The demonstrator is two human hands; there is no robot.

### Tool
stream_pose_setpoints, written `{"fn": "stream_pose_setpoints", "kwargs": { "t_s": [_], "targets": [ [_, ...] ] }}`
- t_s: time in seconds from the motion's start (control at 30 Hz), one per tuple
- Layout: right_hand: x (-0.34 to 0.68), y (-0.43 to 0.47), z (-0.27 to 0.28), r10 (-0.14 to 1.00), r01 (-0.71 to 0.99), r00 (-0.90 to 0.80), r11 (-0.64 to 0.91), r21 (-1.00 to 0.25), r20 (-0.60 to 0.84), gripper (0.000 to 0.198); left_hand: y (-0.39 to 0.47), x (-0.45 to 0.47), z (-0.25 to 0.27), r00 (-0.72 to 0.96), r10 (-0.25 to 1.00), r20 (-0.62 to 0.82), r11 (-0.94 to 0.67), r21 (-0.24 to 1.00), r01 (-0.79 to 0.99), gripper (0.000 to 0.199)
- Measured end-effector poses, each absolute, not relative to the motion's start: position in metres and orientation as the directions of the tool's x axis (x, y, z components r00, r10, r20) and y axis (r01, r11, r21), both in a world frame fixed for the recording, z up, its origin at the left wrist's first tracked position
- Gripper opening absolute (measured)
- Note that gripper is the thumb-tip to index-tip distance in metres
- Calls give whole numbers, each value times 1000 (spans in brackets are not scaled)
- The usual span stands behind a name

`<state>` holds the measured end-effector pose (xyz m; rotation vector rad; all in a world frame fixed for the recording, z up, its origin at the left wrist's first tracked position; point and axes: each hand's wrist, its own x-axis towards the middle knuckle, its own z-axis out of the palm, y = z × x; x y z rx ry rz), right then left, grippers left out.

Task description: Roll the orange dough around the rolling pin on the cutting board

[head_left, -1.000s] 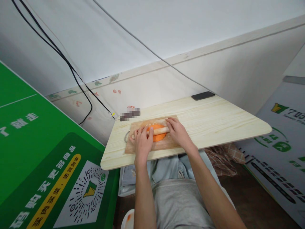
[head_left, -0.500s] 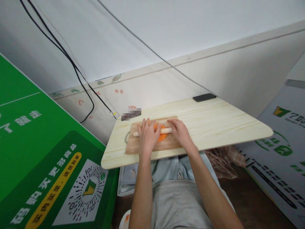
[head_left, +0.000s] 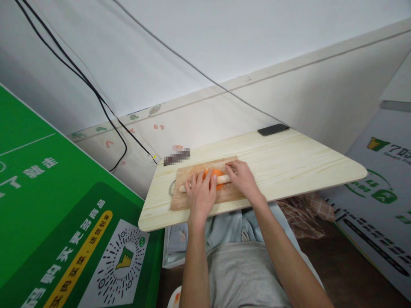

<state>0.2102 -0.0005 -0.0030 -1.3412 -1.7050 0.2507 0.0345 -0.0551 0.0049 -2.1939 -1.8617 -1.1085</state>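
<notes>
A pale wooden rolling pin point(head_left: 222, 179) lies crosswise over a flattened piece of orange dough point(head_left: 218, 172). Most of the visible dough is on the far side of the pin. Under both is a wooden cutting board point(head_left: 180, 202) with a metal loop handle at its left. My left hand point(head_left: 202, 190) rests over the left part of the pin, fingers bent over it. At the pin's right end, my right hand point(head_left: 243, 177) is closed round it, hiding the tip. My left fingers cover part of the dough.
The board stands on a light wood table point(head_left: 305, 162). A black phone point(head_left: 273, 129) lies at the table's back edge, and a dark blurred object point(head_left: 176, 157) at the back left. Cables hang along the wall. A green printed panel point(head_left: 38, 214) stands at my left.
The rolling pin has come slightly toward me over the dough, with both hands on it. My left fingers, more stretched out before, are now bent over the pin. The view has shifted a little.
</notes>
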Motion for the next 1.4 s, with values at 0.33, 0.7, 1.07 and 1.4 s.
{"fn": "stream_pose_setpoints", "kwargs": {
  "t_s": [0.33,0.7,1.07,1.4],
  "targets": [
    [220,-3,3,874,563,4,401,-723,487,25,-32,39,17,19,857,514,-221,334,916,38],
    [226,-4,7,873,596,-70,424,-682,482,31,-47,39,14,33,849,527,-242,332,912,38],
    [228,3,-2,859,574,-110,465,-673,500,34,-27,41,29,64,917,393,-170,243,955,41],
    [229,8,-12,864,568,-115,461,-682,489,29,-59,58,23,61,939,338,-134,198,971,48]
  ]
}}
